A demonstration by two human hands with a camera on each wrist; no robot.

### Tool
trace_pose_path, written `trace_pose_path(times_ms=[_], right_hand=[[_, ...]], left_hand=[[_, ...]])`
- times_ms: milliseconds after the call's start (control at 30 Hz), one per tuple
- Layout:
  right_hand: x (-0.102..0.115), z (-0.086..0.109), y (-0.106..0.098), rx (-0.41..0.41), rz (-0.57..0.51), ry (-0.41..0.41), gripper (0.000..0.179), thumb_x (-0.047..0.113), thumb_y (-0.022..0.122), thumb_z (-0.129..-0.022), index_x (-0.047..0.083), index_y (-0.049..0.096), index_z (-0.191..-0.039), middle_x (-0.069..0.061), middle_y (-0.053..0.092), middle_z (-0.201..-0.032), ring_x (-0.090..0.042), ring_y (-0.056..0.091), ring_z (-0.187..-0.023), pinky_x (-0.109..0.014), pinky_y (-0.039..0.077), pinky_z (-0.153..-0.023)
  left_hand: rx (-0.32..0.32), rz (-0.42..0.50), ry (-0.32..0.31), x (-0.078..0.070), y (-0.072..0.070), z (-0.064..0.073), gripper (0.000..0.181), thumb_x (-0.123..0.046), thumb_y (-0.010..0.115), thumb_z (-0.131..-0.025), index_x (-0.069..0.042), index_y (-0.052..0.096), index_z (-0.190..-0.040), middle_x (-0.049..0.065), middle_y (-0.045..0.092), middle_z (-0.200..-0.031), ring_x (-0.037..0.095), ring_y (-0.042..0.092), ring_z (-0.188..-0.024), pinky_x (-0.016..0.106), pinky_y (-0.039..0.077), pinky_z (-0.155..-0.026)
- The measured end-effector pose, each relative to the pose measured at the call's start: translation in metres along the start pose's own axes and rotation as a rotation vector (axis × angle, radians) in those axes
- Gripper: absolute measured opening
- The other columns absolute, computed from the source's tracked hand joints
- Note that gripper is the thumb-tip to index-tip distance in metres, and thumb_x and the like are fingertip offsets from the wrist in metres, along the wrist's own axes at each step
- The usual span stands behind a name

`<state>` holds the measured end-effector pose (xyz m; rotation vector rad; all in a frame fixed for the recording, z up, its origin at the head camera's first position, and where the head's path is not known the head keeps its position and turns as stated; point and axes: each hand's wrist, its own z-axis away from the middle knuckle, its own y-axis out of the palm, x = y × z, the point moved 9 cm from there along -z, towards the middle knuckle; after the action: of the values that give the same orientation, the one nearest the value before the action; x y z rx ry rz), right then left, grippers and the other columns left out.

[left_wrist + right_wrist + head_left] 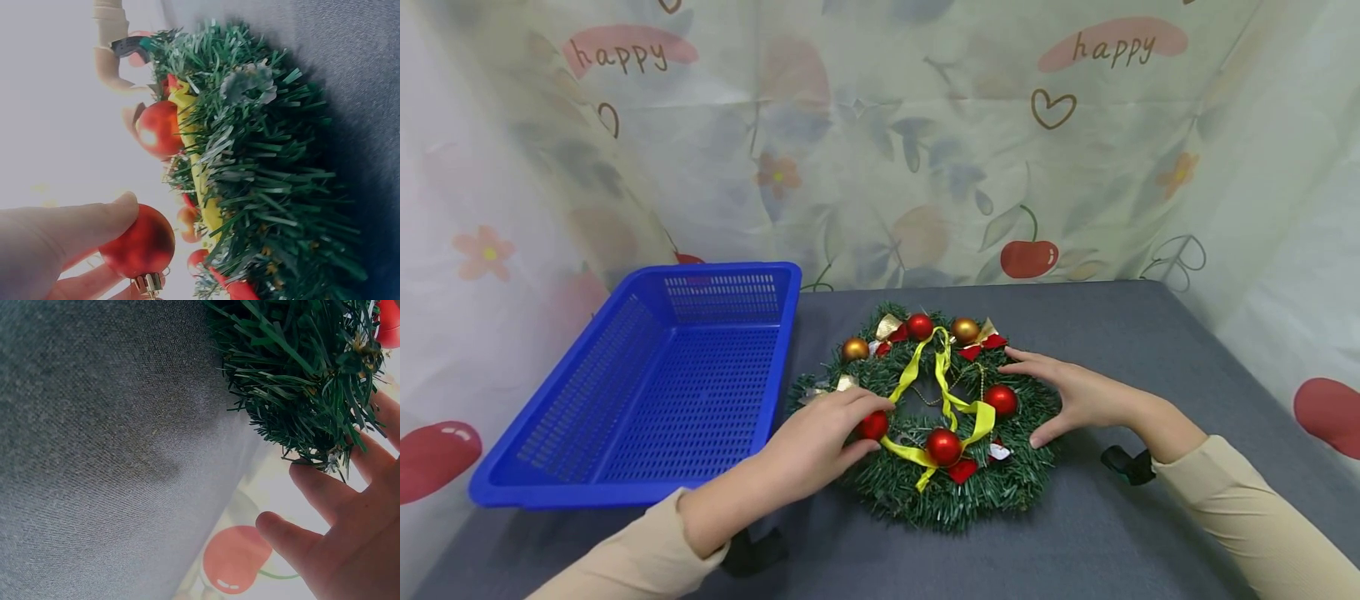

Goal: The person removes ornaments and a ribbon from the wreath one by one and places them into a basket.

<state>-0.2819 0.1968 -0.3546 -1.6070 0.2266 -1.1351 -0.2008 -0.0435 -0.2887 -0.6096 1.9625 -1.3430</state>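
A green tinsel wreath (955,504) lies on the grey cloth, trimmed with red and gold balls, red and gold bows and a yellow ribbon (977,425). At its left side my left hand (816,433) pinches a red ball ornament (140,240) between thumb and fingers; the ball's gold cap shows in the left wrist view. My right hand (1086,396) rests along the wreath's right edge with its fingers spread. In the right wrist view, some of its fingertips (312,481) touch the green strands, and others are partly hidden behind them.
A blue plastic basket (786,333) with slotted walls stands to the left of the wreath. Behind the table hangs a patterned curtain (865,167). Grey cloth (1150,350) extends to the right of the wreath.
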Motion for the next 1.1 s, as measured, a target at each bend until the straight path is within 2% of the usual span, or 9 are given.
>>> trace_pose_path(times_ms=[300, 567, 900, 1100], right_hand=[[0.000, 0.001, 0.000, -0.005, 0.007, -0.004, 0.089, 0.047, 0.079, -0.067, 0.015, 0.041, -0.141, -0.018, 0.019, -0.155, -0.044, 0.025, -0.138, -0.065, 0.030, -0.102], [0.000, 0.001, 0.000, -0.004, 0.007, -0.004, 0.089, 0.046, 0.079, -0.067, 0.014, 0.041, -0.141, -0.018, 0.020, -0.155, -0.043, 0.026, -0.138, -0.065, 0.031, -0.102], [0.001, 0.000, -0.001, -0.005, 0.004, -0.005, 0.089, 0.045, 0.079, -0.067, 0.013, 0.041, -0.140, -0.019, 0.020, -0.154, -0.044, 0.026, -0.138, -0.065, 0.030, -0.102], [0.001, 0.000, -0.001, -0.004, 0.003, -0.004, 0.089, 0.046, 0.079, -0.067, 0.013, 0.041, -0.140, -0.019, 0.020, -0.154, -0.044, 0.025, -0.138, -0.065, 0.030, -0.102]], left_hand=[[-0.001, 0.013, -0.001, -0.003, -0.009, -0.002, 0.042, -0.017, 0.072, -0.082, -0.011, 0.059, -0.121, 0.004, 0.065, -0.112, 0.017, 0.065, -0.098, 0.032, 0.055, -0.080], [-0.008, 0.023, -0.015, -0.003, -0.021, -0.003, 0.044, -0.018, 0.072, -0.082, -0.011, 0.058, -0.124, 0.003, 0.064, -0.116, 0.017, 0.064, -0.102, 0.031, 0.054, -0.083], [-0.060, 0.046, -0.022, 0.001, -0.043, -0.003, 0.045, -0.019, 0.072, -0.082, -0.012, 0.058, -0.124, 0.004, 0.063, -0.118, 0.013, 0.064, -0.094, 0.027, 0.054, -0.076], [-0.093, 0.103, -0.038, 0.008, -0.054, -0.004, 0.044, -0.017, 0.074, -0.079, -0.012, 0.060, -0.121, 0.002, 0.066, -0.108, 0.010, 0.064, -0.088, 0.027, 0.054, -0.075]])
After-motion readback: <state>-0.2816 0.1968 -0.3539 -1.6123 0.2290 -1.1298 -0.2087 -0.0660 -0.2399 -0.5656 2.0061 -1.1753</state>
